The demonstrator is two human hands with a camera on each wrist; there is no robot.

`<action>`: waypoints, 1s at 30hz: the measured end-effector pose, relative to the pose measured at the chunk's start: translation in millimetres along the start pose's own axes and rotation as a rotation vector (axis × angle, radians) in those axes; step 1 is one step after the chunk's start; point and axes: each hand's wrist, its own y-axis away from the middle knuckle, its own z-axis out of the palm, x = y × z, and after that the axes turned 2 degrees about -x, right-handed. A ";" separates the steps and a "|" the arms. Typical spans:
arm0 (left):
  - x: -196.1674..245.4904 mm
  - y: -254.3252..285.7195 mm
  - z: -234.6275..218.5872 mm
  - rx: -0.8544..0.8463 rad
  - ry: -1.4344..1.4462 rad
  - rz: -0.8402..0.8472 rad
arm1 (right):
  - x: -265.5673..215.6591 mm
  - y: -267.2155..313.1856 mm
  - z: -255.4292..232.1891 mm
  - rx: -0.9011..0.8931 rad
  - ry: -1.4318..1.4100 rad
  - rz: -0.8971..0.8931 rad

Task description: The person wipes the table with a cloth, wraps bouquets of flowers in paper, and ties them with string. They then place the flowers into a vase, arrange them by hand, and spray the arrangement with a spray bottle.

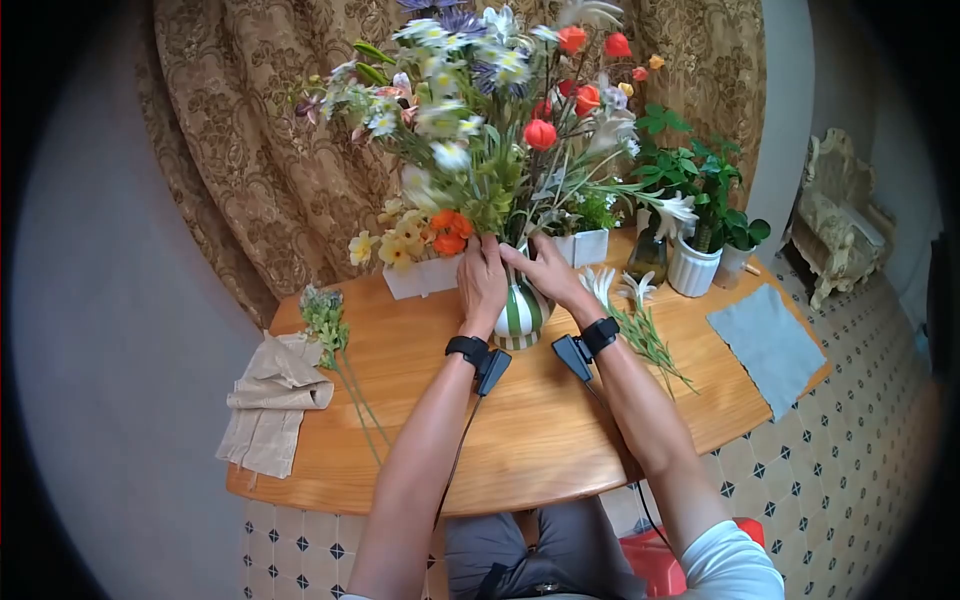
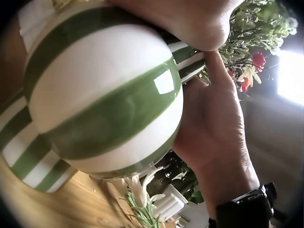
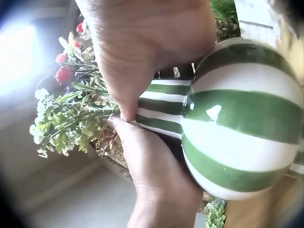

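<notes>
A green-and-white striped vase (image 1: 520, 308) stands on the table with a large mixed bouquet (image 1: 485, 150) rising from it. My left hand (image 1: 483, 285) and my right hand (image 1: 548, 272) are curled round its neck from either side, thumbs toward the front. The left wrist view shows the vase's round body (image 2: 109, 95) close up, with the right hand (image 2: 209, 118) beyond it. In the right wrist view the striped neck (image 3: 164, 104) lies between the two hands, and the left hand (image 3: 156, 175) is below it. Most fingertips are hidden behind the neck.
Brown paper (image 1: 275, 400) and a small-flowered stem (image 1: 325, 315) lie at the left. White lilies (image 1: 640, 325) lie right of the vase, near a ribbed white pot (image 1: 693, 268) and a grey cloth (image 1: 768, 350). White planters (image 1: 425, 277) with flowers stand behind, before a patterned curtain (image 1: 250, 130).
</notes>
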 end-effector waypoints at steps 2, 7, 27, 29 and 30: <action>-0.4 2.1 -0.2 0.015 0.020 -0.009 | 4.3 0.8 3.4 0.062 0.027 -0.051; 5.6 3.1 -14.7 -0.064 0.101 -0.002 | -46.8 35.2 -3.3 0.189 0.583 -0.068; 31.8 -14.8 -33.2 -0.094 0.244 0.047 | -91.7 -39.2 1.5 0.252 0.907 -0.213; 33.2 -14.0 -34.9 -0.148 0.208 -0.060 | -87.9 -34.0 5.0 0.290 0.871 -0.181; 33.9 -15.4 -34.8 -0.143 0.207 -0.058 | -86.4 -33.5 3.9 0.288 0.870 -0.186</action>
